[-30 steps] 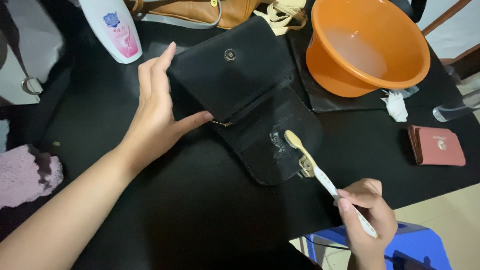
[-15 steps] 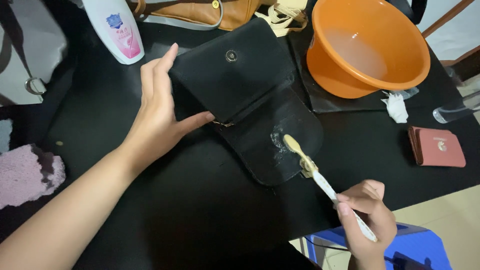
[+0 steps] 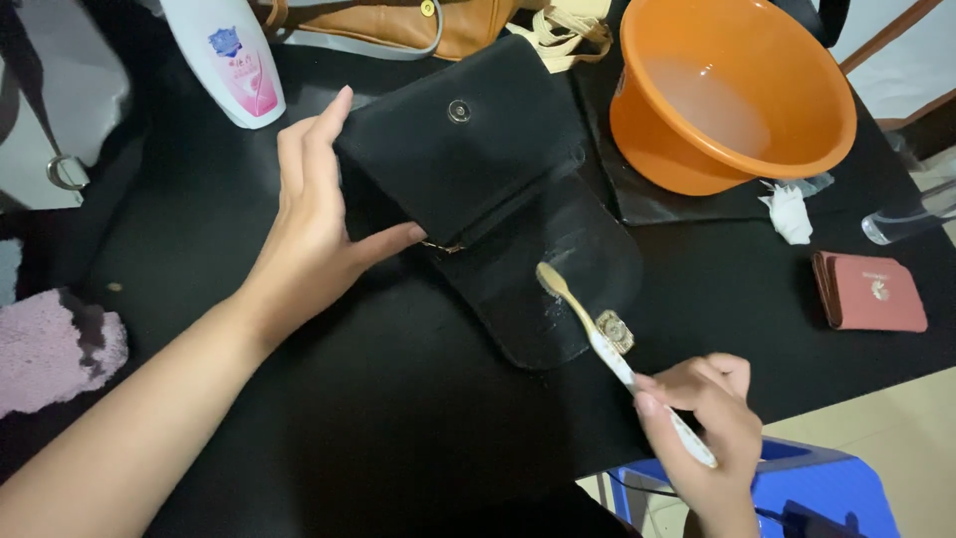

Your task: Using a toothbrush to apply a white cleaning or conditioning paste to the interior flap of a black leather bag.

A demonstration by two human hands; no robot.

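The bottle (image 3: 227, 60) left of the black bag (image 3: 478, 189) is cut off at the top edge, as is the tan bag (image 3: 398, 25) behind it. Right of the black bag, the orange basin's (image 3: 732, 100) far rim leaves the picture. The toothbrush (image 3: 607, 349) handle's middle is hidden inside the right hand (image 3: 702, 423). A clear thing (image 3: 911, 221) at the right edge is cut off and unidentifiable.
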